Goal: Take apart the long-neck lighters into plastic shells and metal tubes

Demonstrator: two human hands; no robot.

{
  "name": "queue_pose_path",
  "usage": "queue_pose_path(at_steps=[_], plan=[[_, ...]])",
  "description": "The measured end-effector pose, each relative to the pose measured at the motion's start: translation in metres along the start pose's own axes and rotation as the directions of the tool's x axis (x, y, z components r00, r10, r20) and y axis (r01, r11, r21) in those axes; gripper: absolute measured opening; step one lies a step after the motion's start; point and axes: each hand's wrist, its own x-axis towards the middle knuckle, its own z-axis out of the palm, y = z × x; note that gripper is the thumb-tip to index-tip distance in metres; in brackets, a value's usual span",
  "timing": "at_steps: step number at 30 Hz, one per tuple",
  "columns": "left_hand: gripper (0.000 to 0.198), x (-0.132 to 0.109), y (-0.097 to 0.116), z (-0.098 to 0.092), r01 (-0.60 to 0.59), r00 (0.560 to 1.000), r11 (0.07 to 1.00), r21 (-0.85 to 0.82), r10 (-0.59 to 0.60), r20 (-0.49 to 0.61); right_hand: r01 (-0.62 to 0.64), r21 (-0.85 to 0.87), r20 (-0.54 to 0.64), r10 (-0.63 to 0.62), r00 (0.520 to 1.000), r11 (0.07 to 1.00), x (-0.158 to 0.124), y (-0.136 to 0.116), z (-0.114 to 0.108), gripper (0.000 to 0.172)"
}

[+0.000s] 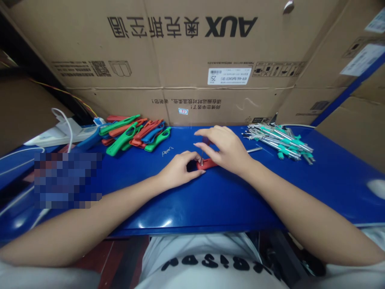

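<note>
A red plastic casing (207, 163) lies on the blue table in front of me. My left hand (182, 168) grips its left end between thumb and fingers. Above the casing, my right hand (224, 148) has thumb and index finger around a thin dark piece, too small to make out, that stands at the casing's left end. Part of the casing is hidden behind my right hand. Just right of that hand, a thin metal rod (255, 150) lies on the table.
Green, red, orange and blue casings (135, 134) are piled at the back left. Metal rods with teal parts (282, 140) lie at the back right. A cardboard wall (180, 80) stands behind the table (180, 208). A power strip (57, 134) and cables are at the left.
</note>
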Motion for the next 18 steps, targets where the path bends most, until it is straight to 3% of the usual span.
queue_pose_path(at_steps=[2,7,10,13,18], plan=[[0.019,0.0001,0.0001,0.0002,-0.003,1.0,1.0,0.002,0.003,-0.003,0.026,-0.061,0.003,-0.026,1.0,0.998,0.0001,-0.0003,0.0001,0.028],[0.019,0.0,0.0007,-0.0004,0.006,1.0,1.0,-0.004,-0.006,-0.001,-0.019,0.165,0.009,0.018,1.0,0.986,0.0005,-0.0016,-0.0002,0.037],[0.018,0.0,0.0008,-0.0009,0.006,1.0,1.0,-0.004,-0.006,0.006,-0.012,0.019,-0.036,0.013,0.999,1.0,0.0003,0.0007,-0.0013,0.025],[0.019,0.0001,0.0006,-0.0012,-0.002,1.0,1.0,0.005,0.002,-0.002,0.021,-0.094,-0.017,-0.023,1.0,0.995,0.0002,0.0016,-0.0017,0.027],[0.019,-0.0002,-0.0004,-0.0008,0.005,1.0,1.0,-0.004,-0.005,0.008,-0.051,0.239,0.069,0.035,0.997,0.97,0.0,-0.0006,-0.0004,0.038]])
